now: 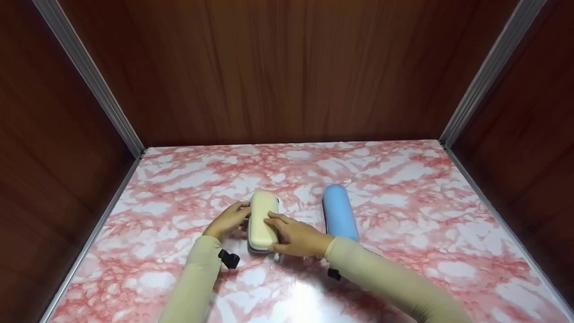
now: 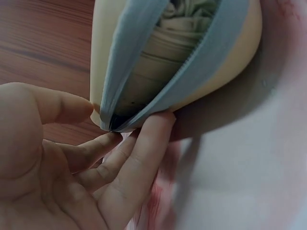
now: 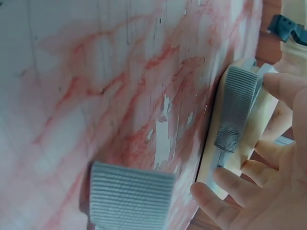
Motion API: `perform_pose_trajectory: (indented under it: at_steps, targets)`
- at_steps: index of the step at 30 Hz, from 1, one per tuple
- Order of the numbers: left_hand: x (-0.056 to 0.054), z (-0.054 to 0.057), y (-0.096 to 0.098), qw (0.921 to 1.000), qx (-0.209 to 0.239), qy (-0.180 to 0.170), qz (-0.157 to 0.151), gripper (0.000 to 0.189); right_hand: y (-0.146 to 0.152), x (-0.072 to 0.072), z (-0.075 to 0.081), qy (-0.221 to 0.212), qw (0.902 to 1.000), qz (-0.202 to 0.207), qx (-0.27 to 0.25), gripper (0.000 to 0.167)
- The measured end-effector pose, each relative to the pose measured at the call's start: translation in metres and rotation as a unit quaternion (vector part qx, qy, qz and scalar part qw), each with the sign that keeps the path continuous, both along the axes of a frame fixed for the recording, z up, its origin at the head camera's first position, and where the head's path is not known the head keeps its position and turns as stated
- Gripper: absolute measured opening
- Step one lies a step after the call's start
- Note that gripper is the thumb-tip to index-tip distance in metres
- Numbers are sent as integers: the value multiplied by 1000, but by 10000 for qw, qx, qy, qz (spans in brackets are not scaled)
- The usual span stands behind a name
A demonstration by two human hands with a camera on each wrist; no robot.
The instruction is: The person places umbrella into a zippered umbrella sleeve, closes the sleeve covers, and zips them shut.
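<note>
A cream hard zip case [image 1: 262, 220] lies lengthwise on the table between both hands. In the left wrist view its grey zip edge [image 2: 223, 45] gapes, and crumpled beige-green cloth [image 2: 163, 52] shows in the gap. My left hand [image 2: 81, 158] holds the case at the zip's narrow end, thumb on one side and fingers on the other. My right hand [image 1: 298, 235] grips the case from the right, with fingers over the lid and thumb at the near end. A grey ribbed strip [image 3: 237, 96] runs along the case's side in the right wrist view.
A blue case [image 1: 339, 213] lies right of the cream one, close to the right wrist. A grey ribbed piece [image 3: 132, 191] stands low in the right wrist view. Brown wood panels [image 1: 287, 72] enclose the red-and-white marbled table [image 1: 403, 179] at the back and sides.
</note>
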State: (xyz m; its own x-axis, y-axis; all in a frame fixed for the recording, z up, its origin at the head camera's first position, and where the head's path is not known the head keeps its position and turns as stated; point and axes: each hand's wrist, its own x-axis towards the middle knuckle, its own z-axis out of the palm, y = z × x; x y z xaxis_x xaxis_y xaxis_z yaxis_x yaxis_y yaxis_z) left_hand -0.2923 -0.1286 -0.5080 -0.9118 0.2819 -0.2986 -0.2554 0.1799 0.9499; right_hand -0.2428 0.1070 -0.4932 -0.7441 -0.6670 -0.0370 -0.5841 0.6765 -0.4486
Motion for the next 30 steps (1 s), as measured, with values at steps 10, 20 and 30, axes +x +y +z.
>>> perform_pose_trajectory:
  at_steps: [10, 20, 30]
  targets:
    - [6, 7, -4, 9968, -550, 81, -567, 81, -1, -2, 2, -131, 9997, -26, -182, 77]
    - [8, 11, -3, 9957, -495, 32, -782, 92, 0, -5, 3, -272, 9993, 86, -251, 76]
    - [13, 15, 1, 9938, -729, 250, -804, 94, 7, -19, 17, -708, 9970, 279, -118, 77]
